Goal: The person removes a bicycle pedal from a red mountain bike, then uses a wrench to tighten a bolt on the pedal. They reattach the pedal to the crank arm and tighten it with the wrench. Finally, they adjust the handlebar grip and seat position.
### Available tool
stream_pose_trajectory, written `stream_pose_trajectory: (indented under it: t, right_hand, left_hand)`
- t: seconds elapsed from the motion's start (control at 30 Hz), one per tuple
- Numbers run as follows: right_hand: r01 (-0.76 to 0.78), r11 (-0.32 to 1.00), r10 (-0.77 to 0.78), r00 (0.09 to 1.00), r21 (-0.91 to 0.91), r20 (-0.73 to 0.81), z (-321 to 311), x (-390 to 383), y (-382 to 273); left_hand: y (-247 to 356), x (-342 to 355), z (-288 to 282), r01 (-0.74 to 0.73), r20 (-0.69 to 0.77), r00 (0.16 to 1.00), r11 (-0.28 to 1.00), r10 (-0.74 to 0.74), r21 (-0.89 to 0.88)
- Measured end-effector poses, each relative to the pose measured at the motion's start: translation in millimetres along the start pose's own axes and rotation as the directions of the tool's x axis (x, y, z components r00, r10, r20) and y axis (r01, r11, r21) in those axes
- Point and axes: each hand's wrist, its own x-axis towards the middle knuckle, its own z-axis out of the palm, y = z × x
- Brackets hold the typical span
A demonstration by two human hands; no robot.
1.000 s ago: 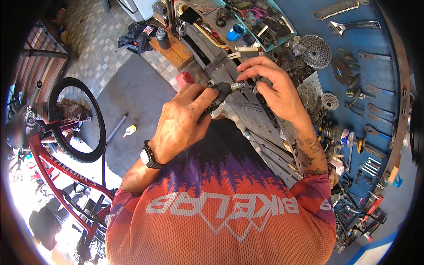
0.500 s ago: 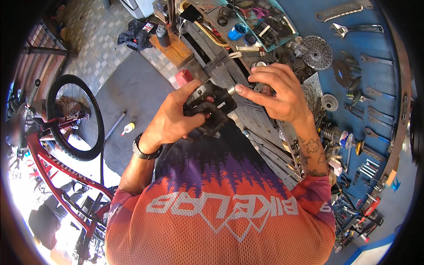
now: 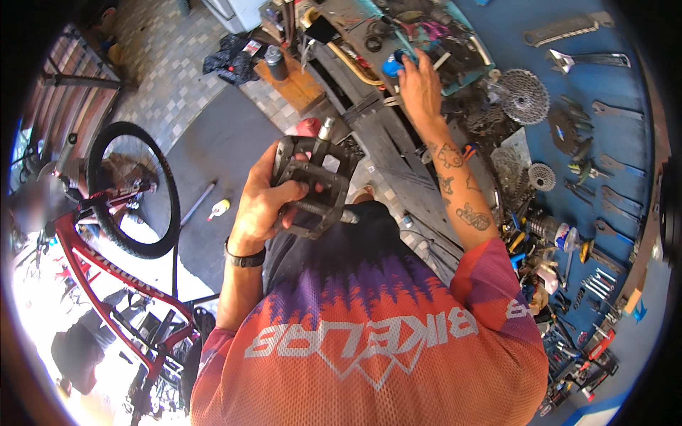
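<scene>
In my left hand [image 3: 259, 202] is a pair of black flat bicycle pedals [image 3: 312, 202], pressed together, the thumb across the front one. One silver pedal axle [image 3: 326, 129] points up and away; another axle end [image 3: 349, 216] sticks out at the lower right. My right hand [image 3: 420, 89] is stretched out over the workbench at the blue cup [image 3: 393, 65]. Its fingers are bent around a thin teal stick [image 3: 405, 42] that rises by the cup. Whether they grip the stick or the cup's rim is hard to make out.
Right of the hand lies a teal tray [image 3: 469, 78] of small parts. Cassettes [image 3: 524, 96] and wrenches [image 3: 616, 110] line the blue tool board. A red bicycle [image 3: 106, 266] stands at the left. A grey bottle [image 3: 275, 64] sits on a wooden block [image 3: 295, 86].
My right hand has left the pedal axle and moved away to the blue cup on the bench. My left hand has turned the pedals, so their flat faces show more.
</scene>
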Motion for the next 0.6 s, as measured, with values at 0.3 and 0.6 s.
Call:
stream_pose_trajectory:
  t: [0.3,0.6]
  right_hand:
    - [0.01,0.996,0.0,0.993,0.086,-0.116,18,0,20]
    - [0.075,0.986,-0.035,0.967,0.149,-0.253,17,5,22]
  left_hand:
    - [-17,-3,-17,-0.048,-0.131,0.991,0.967,0.015,-0.251]
    - [-21,4,-21,-0.044,-0.136,0.991,0.967,0.01,-0.252]
